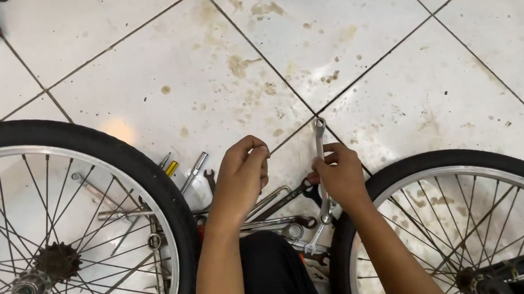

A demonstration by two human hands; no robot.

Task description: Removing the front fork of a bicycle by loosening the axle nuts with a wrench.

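My right hand (340,176) grips a long silver wrench (318,139) near its middle; the ring end points away from me over the white tiles. My left hand (242,175) hovers just left of it with fingers curled and pinched together; I cannot tell whether it holds something small. Both hands are above a pile of loose tools (273,212) lying on the floor between two bicycle wheels.
A spoked rear wheel (100,153) with a sprocket (54,263) lies at the left. A second wheel (463,159) sits at the lower right, still in a dark frame. Screwdrivers (192,173) lie beside the left tyre. The white tile floor (341,27) is stained.
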